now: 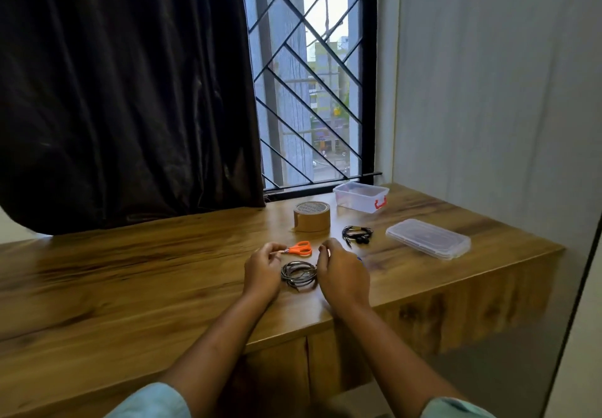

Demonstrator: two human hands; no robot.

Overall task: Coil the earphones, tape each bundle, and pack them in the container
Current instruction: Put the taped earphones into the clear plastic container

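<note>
Both hands (pixel 262 269) (pixel 342 274) curled, fingertips pinched, apart, flanking grey coiled earphones (pixel 299 275) on wooden table (pixel 130 287)

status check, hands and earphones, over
Left hand and right hand flank grey coiled earphone bundle on wooden desk. Clear plastic container open. Nothing blocking.

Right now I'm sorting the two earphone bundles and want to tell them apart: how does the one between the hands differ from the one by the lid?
The grey coil lies near the table's front edge, between both hands; the black bundle sits farther back, beside the clear lid. The grey coil forms an open, round ring; the black bundle looks tighter and flatter, with earbuds showing. Both lie on the wooden table, outside the container.
</note>
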